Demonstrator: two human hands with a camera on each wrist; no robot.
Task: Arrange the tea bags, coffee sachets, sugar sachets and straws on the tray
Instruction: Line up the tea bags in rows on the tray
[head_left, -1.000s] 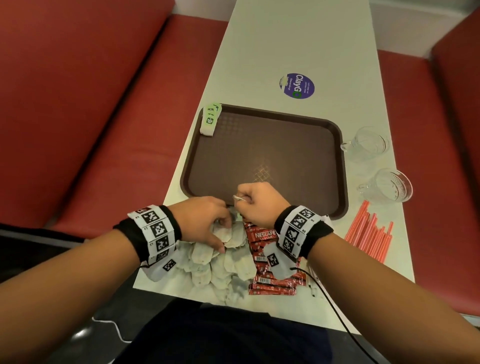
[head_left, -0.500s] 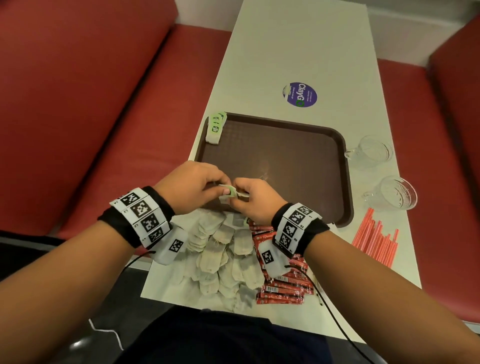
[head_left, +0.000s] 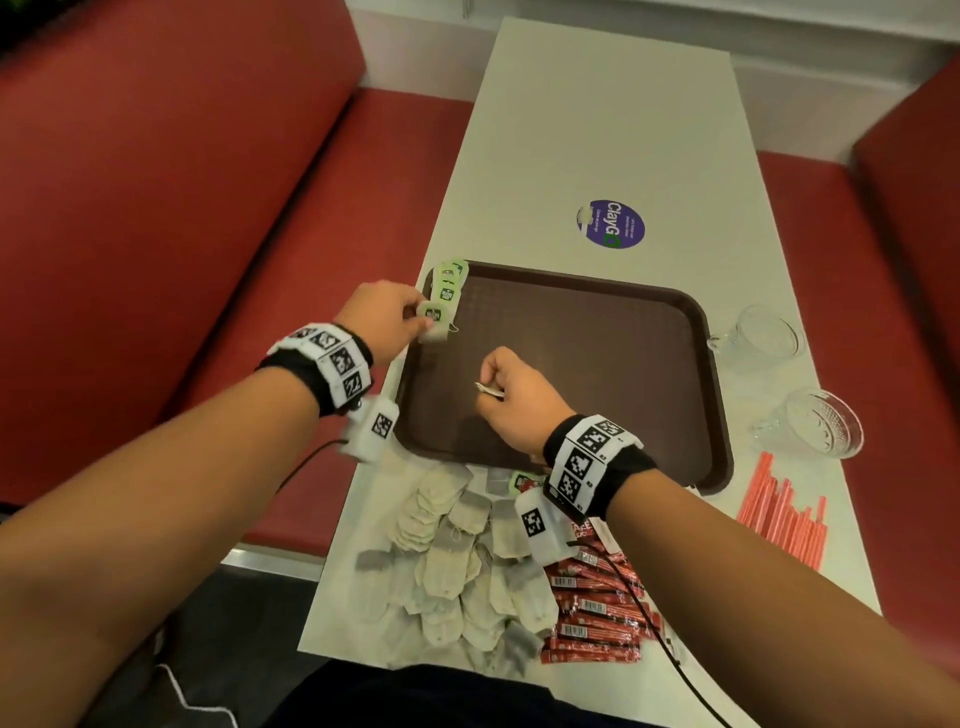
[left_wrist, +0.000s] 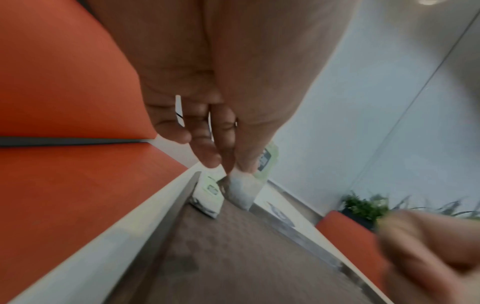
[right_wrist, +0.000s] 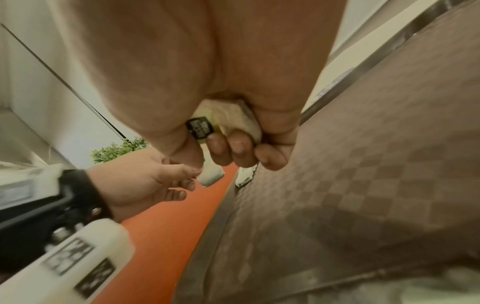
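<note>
Left hand (head_left: 387, 322) pinches a tea bag (head_left: 434, 322) over the tray (head_left: 691, 332) at frame's upper left; right hand (head_left: 511, 397), mid-frame, grips another tea bag (right_wrist: 231, 119).

**Booth seating around a pale table**

A long pale table (head_left: 597, 130) runs toward 12 o'clock; red upholstered benches (head_left: 156, 208) flank it at 9 and 3 o'clock, each with a padded backrest; a light wall (head_left: 779, 31) closes the far end at 12 o'clock; a green potted plant (left_wrist: 363, 205) stands beyond a bench; dark floor (head_left: 249, 597) shows at 7 o'clock.
</note>
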